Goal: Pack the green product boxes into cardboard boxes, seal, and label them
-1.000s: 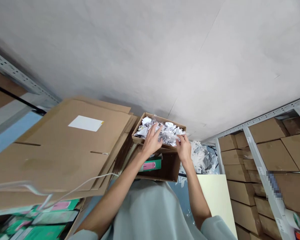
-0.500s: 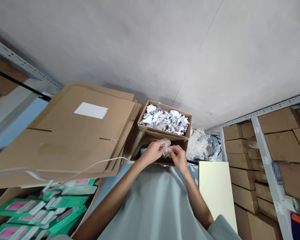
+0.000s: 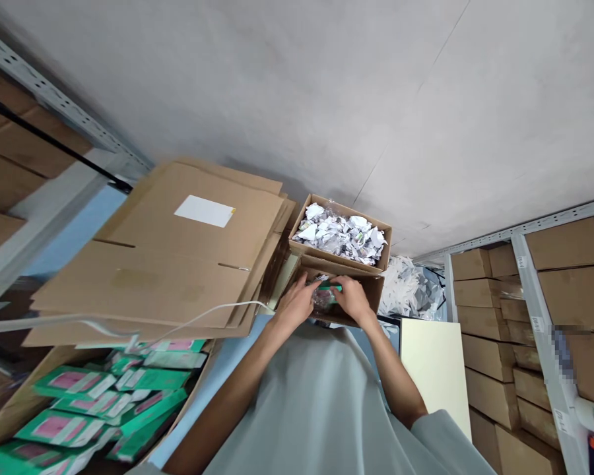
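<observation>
My left hand (image 3: 297, 302) and my right hand (image 3: 352, 299) are down in an open cardboard box (image 3: 375, 290), facing each other. Between them lies crumpled clear plastic (image 3: 321, 300), with a small green box (image 3: 330, 287) showing beside it. The fingers of my left hand curl over the plastic. Thumb and fingers of my right hand close around the end of the green box. Its lower part is hidden by the plastic and my hands.
Behind stands a carton of torn paper scraps (image 3: 344, 234). Flattened cardboard sheets (image 3: 178, 257) are stacked at the left, above a carton of green-and-pink boxes (image 3: 74, 402). A white cable (image 3: 202, 309) crosses there. Shelves of cartons (image 3: 490, 330) line the right.
Both hands have lowered into the cardboard box and moved slightly apart. The clear plastic they held up is now lower, and the green box shows between them. The view has shifted left.
</observation>
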